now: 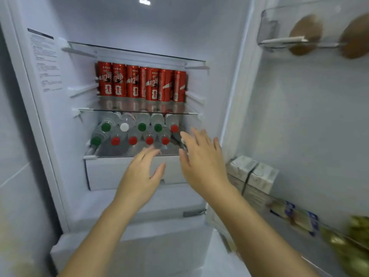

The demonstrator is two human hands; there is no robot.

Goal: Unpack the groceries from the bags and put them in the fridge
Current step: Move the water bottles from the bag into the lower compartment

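The fridge stands open before me. Several red cola cans (139,83) line the middle glass shelf (137,110). Below them lie several clear water bottles (131,132) with green, red and white caps facing me. My left hand (142,172) hovers in front of the white drawer (105,172) under the bottles, fingers spread, holding nothing. My right hand (201,158) is open too, fingers apart, at the right end of the bottle shelf, close to the rightmost bottles.
The open fridge door (299,116) is on the right. Its upper bin (279,41) holds brown round fruits (305,34). White cartons (253,175), a blue-labelled packet (295,216) and green produce (355,238) sit in the lower bin. The top compartment holds nothing visible.
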